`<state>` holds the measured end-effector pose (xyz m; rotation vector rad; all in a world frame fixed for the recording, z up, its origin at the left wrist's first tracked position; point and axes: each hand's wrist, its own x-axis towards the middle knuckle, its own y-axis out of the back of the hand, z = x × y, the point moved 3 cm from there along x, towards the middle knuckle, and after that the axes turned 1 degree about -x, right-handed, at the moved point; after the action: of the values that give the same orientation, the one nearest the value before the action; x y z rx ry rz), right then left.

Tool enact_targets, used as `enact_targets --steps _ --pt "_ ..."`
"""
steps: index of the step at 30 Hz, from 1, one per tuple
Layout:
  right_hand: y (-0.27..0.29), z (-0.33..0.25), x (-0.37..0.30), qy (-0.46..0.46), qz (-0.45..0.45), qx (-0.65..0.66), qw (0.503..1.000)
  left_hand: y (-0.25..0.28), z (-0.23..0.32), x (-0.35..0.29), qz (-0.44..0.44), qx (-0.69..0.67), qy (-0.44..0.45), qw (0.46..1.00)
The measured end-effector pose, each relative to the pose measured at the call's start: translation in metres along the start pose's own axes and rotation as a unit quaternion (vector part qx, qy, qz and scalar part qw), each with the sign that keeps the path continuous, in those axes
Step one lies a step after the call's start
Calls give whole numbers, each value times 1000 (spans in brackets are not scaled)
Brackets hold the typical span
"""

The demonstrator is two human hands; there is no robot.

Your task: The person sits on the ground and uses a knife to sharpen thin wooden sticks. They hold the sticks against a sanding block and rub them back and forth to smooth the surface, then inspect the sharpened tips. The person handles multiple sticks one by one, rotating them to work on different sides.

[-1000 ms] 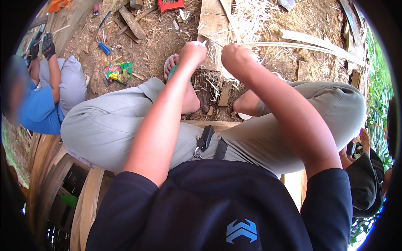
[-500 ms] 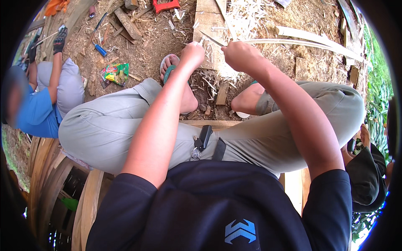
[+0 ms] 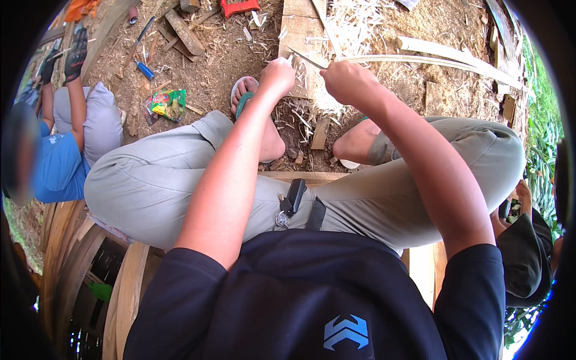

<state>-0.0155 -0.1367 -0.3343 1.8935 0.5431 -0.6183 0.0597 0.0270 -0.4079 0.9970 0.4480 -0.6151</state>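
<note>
Both of my hands are closed above a wooden board [image 3: 296, 36] on the ground, beyond my feet. My right hand [image 3: 350, 82] grips a knife [image 3: 307, 58]; its handle is hidden in my fist and its narrow dark blade points up and left. My left hand [image 3: 278, 78] is just left of the blade, fingers wrapped round a thin pale strip [image 3: 291, 58] of which only a tip shows. Past my right hand, long pale strips [image 3: 420, 60] stretch to the right. A thin stick [image 3: 326, 27] slants down toward the right fist.
Wood shavings [image 3: 366, 30] litter the ground. To the left lie a blue-handled tool [image 3: 144, 71], a green packet [image 3: 168, 105], wood offcuts [image 3: 183, 35] and a red object [image 3: 240, 7]. A person in blue [image 3: 57, 162] sits at left, another in dark clothing [image 3: 528, 258] at right.
My hands and the knife have barely moved. At the left, the co-worker's gloved hand has shifted slightly.
</note>
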Motion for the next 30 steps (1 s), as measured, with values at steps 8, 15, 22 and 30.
enact_targets --steps 8,15,22,30 --pt "-3 1 0 12 12 15 1000 0 0 -1 8 -11 9 1000" --pt "4 -2 -1 -3 -6 -5 1000 0 -1 1 0 3 17 1000" --pt "0 0 2 -15 1 17 1000 3 4 -4 0 -3 20 1000" --pt "-8 7 8 128 59 -89 986 2 -2 1 -12 -12 15 1000"
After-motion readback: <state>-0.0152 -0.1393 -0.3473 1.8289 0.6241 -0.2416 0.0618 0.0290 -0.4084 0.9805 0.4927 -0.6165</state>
